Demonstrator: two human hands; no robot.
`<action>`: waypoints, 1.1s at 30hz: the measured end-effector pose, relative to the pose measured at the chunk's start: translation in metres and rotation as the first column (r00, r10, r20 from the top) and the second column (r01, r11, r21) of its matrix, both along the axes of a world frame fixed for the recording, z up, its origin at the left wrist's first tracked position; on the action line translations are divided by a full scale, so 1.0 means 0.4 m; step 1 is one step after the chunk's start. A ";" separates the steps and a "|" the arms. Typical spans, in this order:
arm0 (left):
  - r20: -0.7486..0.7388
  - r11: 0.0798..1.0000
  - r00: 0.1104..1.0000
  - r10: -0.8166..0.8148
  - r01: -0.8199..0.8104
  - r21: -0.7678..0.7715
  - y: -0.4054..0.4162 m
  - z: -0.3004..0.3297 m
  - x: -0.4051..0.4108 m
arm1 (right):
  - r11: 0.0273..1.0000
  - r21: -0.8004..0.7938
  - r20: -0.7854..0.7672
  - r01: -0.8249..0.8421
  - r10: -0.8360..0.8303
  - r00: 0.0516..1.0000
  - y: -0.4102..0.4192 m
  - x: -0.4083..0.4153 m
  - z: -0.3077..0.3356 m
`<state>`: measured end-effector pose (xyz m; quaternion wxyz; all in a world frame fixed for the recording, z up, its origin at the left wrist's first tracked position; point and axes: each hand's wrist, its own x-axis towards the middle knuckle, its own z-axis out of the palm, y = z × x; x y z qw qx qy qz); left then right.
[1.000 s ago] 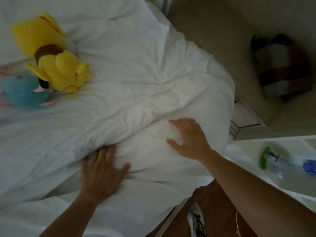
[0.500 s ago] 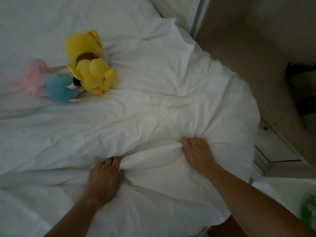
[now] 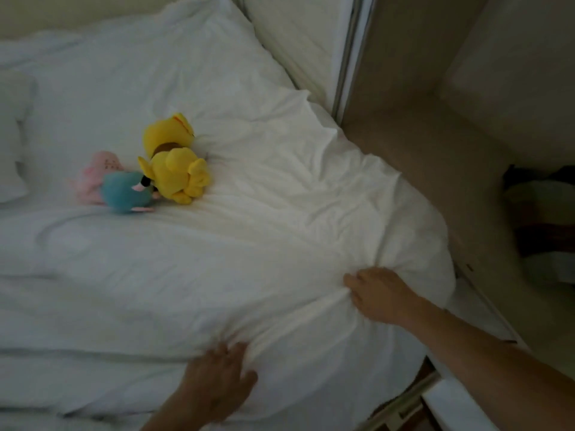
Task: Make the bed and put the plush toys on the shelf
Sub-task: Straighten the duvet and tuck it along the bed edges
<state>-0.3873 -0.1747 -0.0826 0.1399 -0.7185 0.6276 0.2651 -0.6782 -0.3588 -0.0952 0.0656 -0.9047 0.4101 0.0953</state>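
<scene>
Presently, both hands grasp the crumpled white fabric duvet [image 3: 264, 250]: left hand [image 3: 217, 381] bunches a fold at the near edge, right hand [image 3: 381, 295] grips a gathered crease near the corner. Well beyond the left hand, 3 plush toys touch together: yellow [image 3: 174, 163], blue [image 3: 124, 192], pink [image 3: 96, 174].

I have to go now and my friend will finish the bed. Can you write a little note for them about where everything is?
Left hand and right hand: both gripping bunched folds of the white duvet near the bed's edge.
Toys: yellow plush, blue plush and pink plush lie huddled together on the duvet.
Done: duvet mostly spread, but wrinkled.
Left: smooth the duvet, then carry all three toys to the shelf.
</scene>
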 end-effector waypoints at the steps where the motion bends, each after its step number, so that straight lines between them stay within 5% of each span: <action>1: -0.037 0.982 0.998 0.050 -0.043 0.182 -0.004 -0.014 -0.026 | 0.997 0.072 -0.053 0.008 -0.004 0.999 0.017 0.002 -0.022; 3: -0.055 0.991 0.997 0.044 -0.037 0.131 -0.032 -0.010 -0.083 | 0.985 0.142 0.018 0.098 -0.101 0.995 0.045 0.000 -0.029; 5: 0.022 0.959 0.999 0.031 -0.023 -0.283 -0.059 -0.008 -0.135 | 0.990 -0.027 0.201 0.137 -0.129 0.971 0.060 0.004 -0.010; 7: -0.044 0.876 0.998 0.051 -0.066 -0.478 -0.105 -0.029 -0.178 | 0.965 -0.184 0.271 0.186 -0.132 0.953 0.056 0.002 -0.004; 11: -0.020 0.961 0.992 -0.121 0.112 -0.252 -0.131 -0.189 -0.233 | 0.972 0.177 -0.101 0.156 -0.140 0.985 0.022 -0.025 -0.102; 13: 0.012 0.984 0.996 -0.093 0.094 -0.151 -0.128 -0.231 -0.258 | 0.931 0.274 0.058 0.241 -0.266 0.962 0.022 -0.043 -0.136; 15: -0.014 0.974 0.999 -0.047 0.042 -0.223 -0.108 -0.211 -0.300 | 0.869 0.207 0.485 0.450 -0.491 0.724 0.043 -0.078 -0.130; 17: -0.019 0.934 0.998 -0.055 0.045 -0.353 -0.067 -0.207 -0.333 | 0.646 0.096 0.684 0.757 -0.596 0.421 0.068 -0.178 -0.142; 19: -0.038 0.907 0.996 -0.086 0.062 -0.417 -0.035 -0.219 -0.351 | 0.357 0.289 0.605 0.888 -0.787 0.119 0.077 -0.293 -0.179; 21: -0.055 0.880 0.995 -0.080 0.045 -0.473 -0.031 -0.224 -0.380 | 0.225 0.636 0.406 0.738 -0.911 -0.072 0.079 -0.353 -0.198; 24: -0.065 0.900 0.996 -0.054 0.021 -0.435 -0.052 -0.221 -0.442 | 0.431 0.803 0.438 0.413 -0.895 0.083 0.074 -0.325 -0.185; 26: -0.054 0.910 0.997 -0.053 0.026 -0.414 -0.066 -0.219 -0.479 | 0.533 0.705 0.508 0.467 -0.840 0.191 0.072 -0.303 -0.166; 29: -0.110 0.867 0.994 -0.004 -0.051 -0.496 -0.085 -0.192 -0.509 | 0.696 0.167 0.635 0.698 -0.618 0.464 0.088 -0.316 -0.082; 31: -0.113 0.842 0.994 -0.003 -0.058 -0.537 -0.091 -0.171 -0.516 | 0.676 -0.247 0.587 0.694 -0.465 0.663 0.125 -0.343 -0.029; 33: -0.065 0.865 0.995 -0.072 0.029 -0.501 -0.084 -0.184 -0.512 | 0.681 -0.352 0.405 0.642 -0.508 0.760 0.152 -0.357 -0.060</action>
